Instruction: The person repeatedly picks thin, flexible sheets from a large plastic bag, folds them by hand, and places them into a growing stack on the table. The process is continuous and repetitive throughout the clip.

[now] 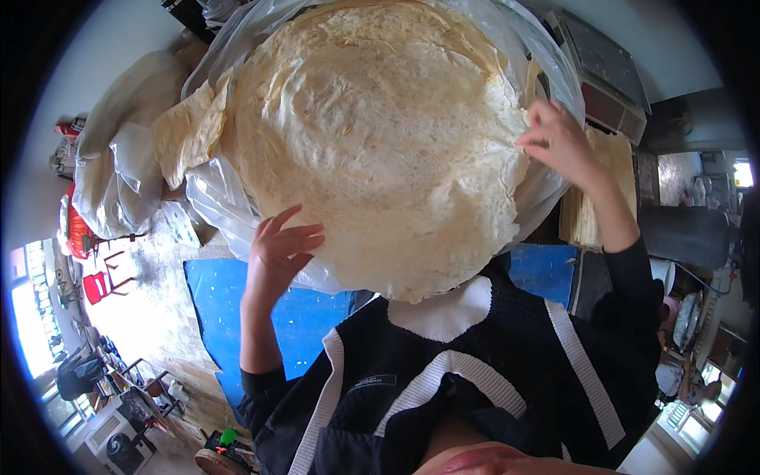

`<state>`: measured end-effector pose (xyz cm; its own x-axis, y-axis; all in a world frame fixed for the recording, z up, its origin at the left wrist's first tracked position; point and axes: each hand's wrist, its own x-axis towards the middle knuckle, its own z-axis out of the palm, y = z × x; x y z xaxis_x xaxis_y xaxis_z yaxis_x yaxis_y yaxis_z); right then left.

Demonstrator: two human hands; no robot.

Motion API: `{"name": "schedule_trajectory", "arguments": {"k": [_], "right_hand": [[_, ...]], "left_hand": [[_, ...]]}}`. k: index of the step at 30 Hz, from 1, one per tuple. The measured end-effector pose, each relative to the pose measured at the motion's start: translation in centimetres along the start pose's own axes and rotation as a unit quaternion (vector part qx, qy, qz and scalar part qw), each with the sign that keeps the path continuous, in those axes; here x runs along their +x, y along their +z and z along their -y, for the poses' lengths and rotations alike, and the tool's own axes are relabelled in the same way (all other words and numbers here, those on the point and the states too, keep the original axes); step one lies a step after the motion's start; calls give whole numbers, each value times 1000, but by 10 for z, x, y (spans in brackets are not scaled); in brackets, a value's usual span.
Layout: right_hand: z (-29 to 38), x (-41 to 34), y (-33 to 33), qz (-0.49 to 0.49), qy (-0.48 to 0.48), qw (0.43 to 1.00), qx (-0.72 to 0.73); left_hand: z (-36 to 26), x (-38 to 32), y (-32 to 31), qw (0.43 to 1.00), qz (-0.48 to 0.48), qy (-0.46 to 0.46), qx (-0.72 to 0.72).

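Note:
A large pile of thin, round, cream-coloured sheets [368, 130], resembling flatbread or dried bean-curd skin, lies right before me. Clear plastic sheeting [219, 184] surrounds it, and the front edge of the top sheet reaches close to my chest. At the pile's right edge, my right hand [555, 139] pinches the ragged rim of the top sheet between thumb and fingers. My left hand [285, 243] is over the front left edge, fingers spread and holding nothing; whether its fingertips touch the sheet is unclear.
A folded piece of sheet [196, 130] lies left of the pile, beside plastic-wrapped bundles [122, 160]. To the right are a stack of folded sheets [605, 190] and a weighing scale [605, 65]. Blue matting [297, 326] covers the floor below; a red chair [101, 286] stands farther left.

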<state>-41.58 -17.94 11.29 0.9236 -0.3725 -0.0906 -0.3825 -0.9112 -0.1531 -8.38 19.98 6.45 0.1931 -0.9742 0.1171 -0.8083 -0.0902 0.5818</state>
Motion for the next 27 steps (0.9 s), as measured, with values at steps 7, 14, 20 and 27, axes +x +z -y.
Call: {"name": "schedule_trajectory", "arguments": {"k": [7,14,20,27], "right_hand": [[-27,98,27,-88,150,920,351],[20,103,58,-129,122,982,-63],[135,104,95,-182,-57,979,-78],[87,62,127,-169,92,981,-19]], "left_hand": [[45,34,19,859,-147,-336,-356],[17,39,12,947,-60,-311,58],[-16,83,41,977,54,119,167],[20,56,32,971,93,67,208]]}}
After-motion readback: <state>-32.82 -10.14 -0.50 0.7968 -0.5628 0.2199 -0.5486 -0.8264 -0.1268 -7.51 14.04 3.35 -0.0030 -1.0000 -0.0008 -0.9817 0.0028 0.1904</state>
